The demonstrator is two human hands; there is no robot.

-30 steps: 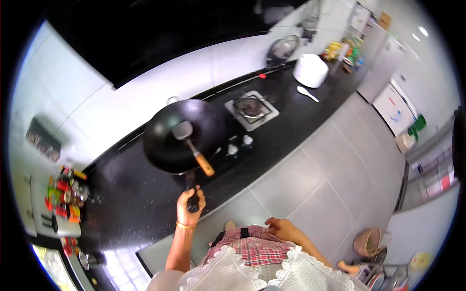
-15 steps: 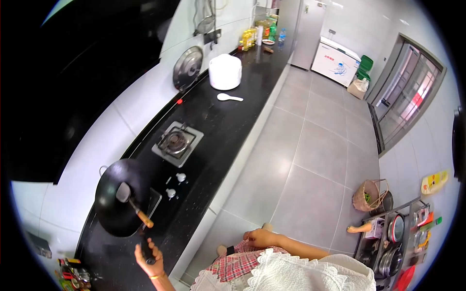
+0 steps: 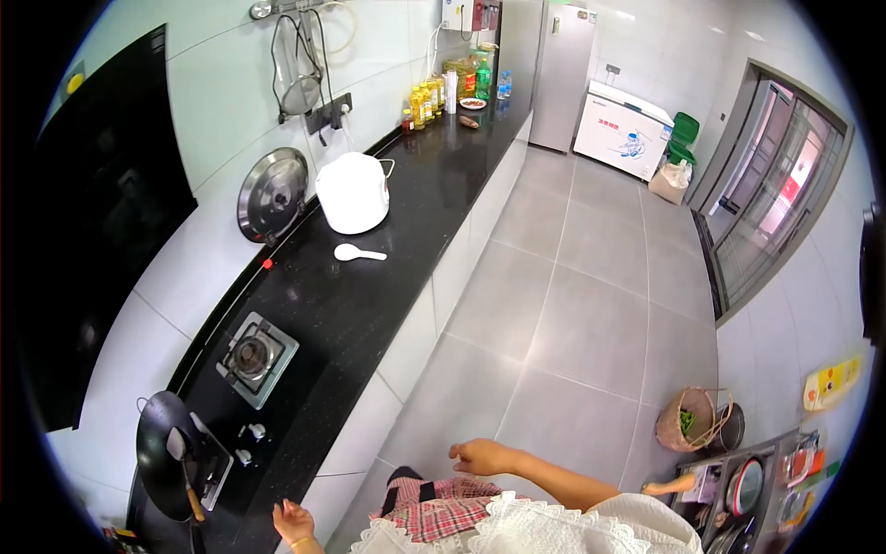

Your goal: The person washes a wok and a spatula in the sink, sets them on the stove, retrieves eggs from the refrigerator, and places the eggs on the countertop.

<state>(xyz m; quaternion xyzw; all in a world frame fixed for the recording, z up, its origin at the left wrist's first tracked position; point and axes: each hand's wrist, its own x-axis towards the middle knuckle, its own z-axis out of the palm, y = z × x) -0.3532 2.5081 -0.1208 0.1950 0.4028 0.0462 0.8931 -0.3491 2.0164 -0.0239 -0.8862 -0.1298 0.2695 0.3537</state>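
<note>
- While the left hand (image 3: 293, 523) hangs near the handle (image 3: 196, 537) of the wok (image 3: 155, 469), empty, fingers loosely curled, the right hand (image 3: 478, 456) hovers over the floor (image 3: 517, 388), empty too.
- The wok sits over the near stove plate (image 3: 220, 478), a spatula (image 3: 176, 446) inside.
- Farther along: another burner (image 3: 252, 356), white spoon (image 3: 358, 252), white cooker (image 3: 353, 196).

Head-worn view, forward and down, along counter (image 3: 343, 300)

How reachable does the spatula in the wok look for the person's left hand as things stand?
Likely yes: the left hand looks empty, and the spatula's wooden handle points toward the near side of the wok. Only bare counter shows between them.
</note>
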